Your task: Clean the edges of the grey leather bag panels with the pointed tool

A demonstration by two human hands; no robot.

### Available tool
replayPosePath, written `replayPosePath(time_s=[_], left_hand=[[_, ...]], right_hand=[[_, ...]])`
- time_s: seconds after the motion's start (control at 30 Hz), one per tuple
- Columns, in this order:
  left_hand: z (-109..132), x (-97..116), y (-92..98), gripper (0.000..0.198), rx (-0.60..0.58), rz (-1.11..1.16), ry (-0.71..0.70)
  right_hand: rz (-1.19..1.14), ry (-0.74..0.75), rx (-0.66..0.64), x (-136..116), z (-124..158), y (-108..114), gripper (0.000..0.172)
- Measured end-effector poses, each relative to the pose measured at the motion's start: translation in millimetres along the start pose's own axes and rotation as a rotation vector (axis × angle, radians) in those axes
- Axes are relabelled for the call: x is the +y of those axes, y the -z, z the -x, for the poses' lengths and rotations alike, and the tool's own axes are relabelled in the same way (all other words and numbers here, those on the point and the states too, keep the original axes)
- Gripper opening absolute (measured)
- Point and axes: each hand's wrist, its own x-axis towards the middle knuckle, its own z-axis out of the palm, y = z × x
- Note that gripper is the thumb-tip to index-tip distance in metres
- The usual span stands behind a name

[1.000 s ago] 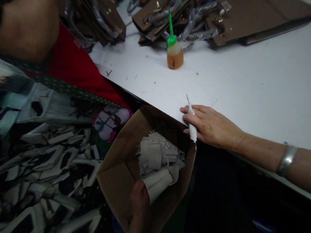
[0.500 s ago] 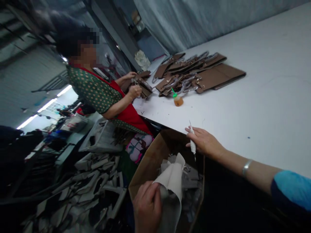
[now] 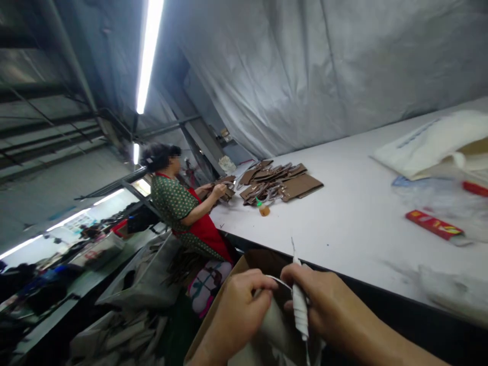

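Head view, left hand [image 3: 238,305] gripping grey sheet [image 3: 272,330], right hand [image 3: 324,300] holding white tool [image 3: 300,305]

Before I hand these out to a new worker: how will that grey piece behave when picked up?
Likely floppy: the grey piece bends and hangs between the left hand and right hand. Probably light, since fingertips alone pinch its thin edge. It looks unlikely to break.

Grey tarp wall [image 3: 297,71] hangs behind a long white table [image 3: 354,223]. Fluorescent tube [image 3: 149,51] glows overhead w/ dark beams [image 3: 46,127] at left. A 2nd tube [image 3: 68,219] lights cluttered benches [image 3: 57,264] lower left.
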Motion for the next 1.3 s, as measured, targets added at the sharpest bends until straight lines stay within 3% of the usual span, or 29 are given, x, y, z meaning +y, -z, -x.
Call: replayPosePath(time_s=[0.13,0.23,0.4,0.57,0.7,0.93,1.07,1.13,1.23,1.3], left_hand=[[-6,44,17.2,0.03,-0.143,0.061,-0.006],[-4,59,6.9,0.033,-0.266,0.025,-0.005],[3,49,-52.8,0.039,-0.479,0.157,0.063],[-3,24,-115.6,0.058,-0.602,0.6,0.191],[-12,11,-145.7,0.077,-0.65,0.746,0.275],[-31,7,-163.1,0.071,-0.671,0.795,0.315],[-40,-1,-170.7,0.071,-0.823,0.857,0.322],[-48,-2,-170.9,0.056,-0.889,0.799,0.214],[-65,1,-167.5,0.029,-0.852,0.688,0.003],[-75,5,-167.1,0.033,-0.863,0.7,-0.04]], right_hand=[[-0.025,-0.005,0.062,-3,21,33,0.023],[-0.065,-0.073,0.02,10,43,45,0.016],[-0.383,-0.287,-0.106,43,91,36,0.01],[-0.507,-0.4,0.007,77,130,28,0.022],[-0.442,-0.427,0.095,91,149,30,0.018],[-0.488,-0.457,0.257,100,158,24,0.005],[-0.558,-0.465,0.326,109,161,17,0.005],[-0.58,-0.479,0.335,112,160,15,0.008],[-0.578,-0.48,0.313,113,157,15,0.011],[-0.574,-0.483,0.328,113,154,14,0.015]])
